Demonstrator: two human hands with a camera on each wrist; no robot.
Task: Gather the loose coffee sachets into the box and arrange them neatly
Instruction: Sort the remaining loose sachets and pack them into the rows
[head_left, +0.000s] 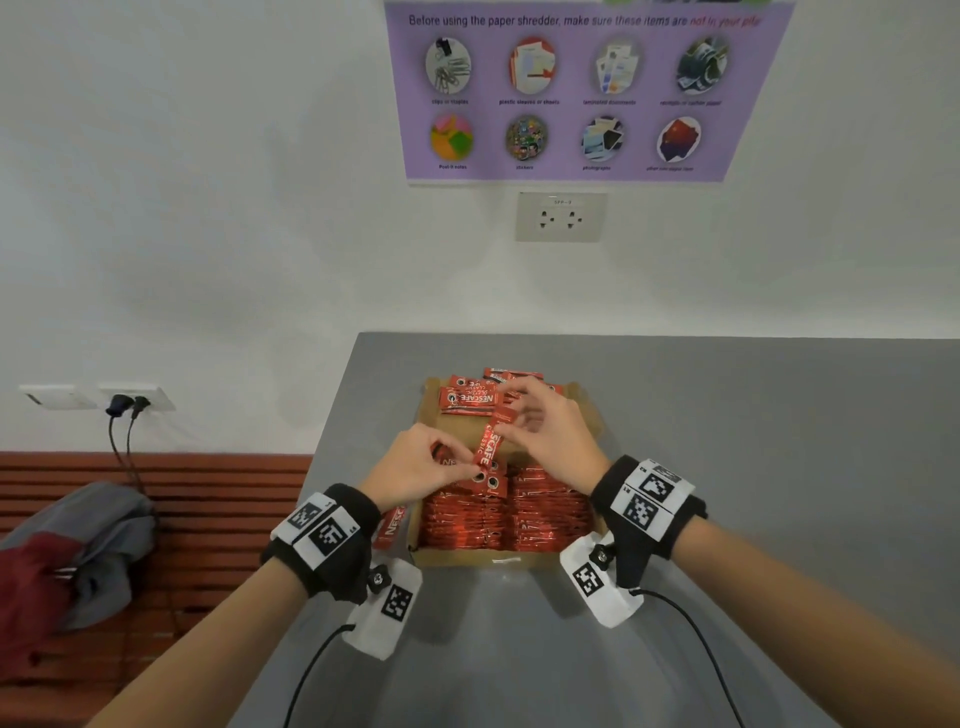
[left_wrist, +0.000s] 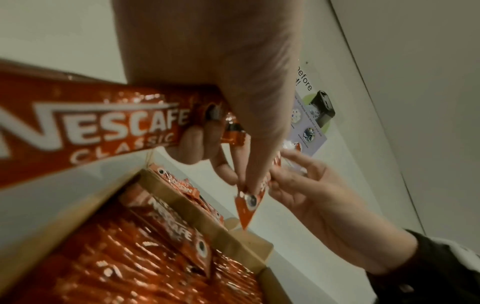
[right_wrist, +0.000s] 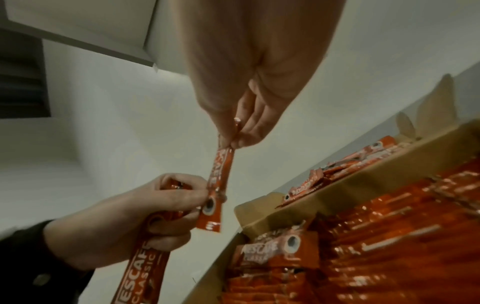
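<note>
A brown cardboard box (head_left: 511, 556) on the grey table holds tight rows of red Nescafe sachets (head_left: 506, 514). Over the box, both hands hold one red sachet (head_left: 491, 444) (right_wrist: 221, 174) end to end. My right hand (head_left: 524, 410) (right_wrist: 235, 133) pinches its far end. My left hand (head_left: 467, 470) (left_wrist: 246, 185) pinches its near end and also grips a second sachet (left_wrist: 91, 123) (right_wrist: 145, 265) in its curled fingers, which hangs out below the wrist (head_left: 392, 525). Several loose sachets (head_left: 470, 397) lie on the box's far flap.
The grey table (head_left: 727, 441) stands against a white wall with a socket (head_left: 560, 216) and a purple poster (head_left: 582, 88). To the left, a wooden bench (head_left: 208, 499) carries grey and red clothing (head_left: 67, 556). Cables run from my wrist cameras.
</note>
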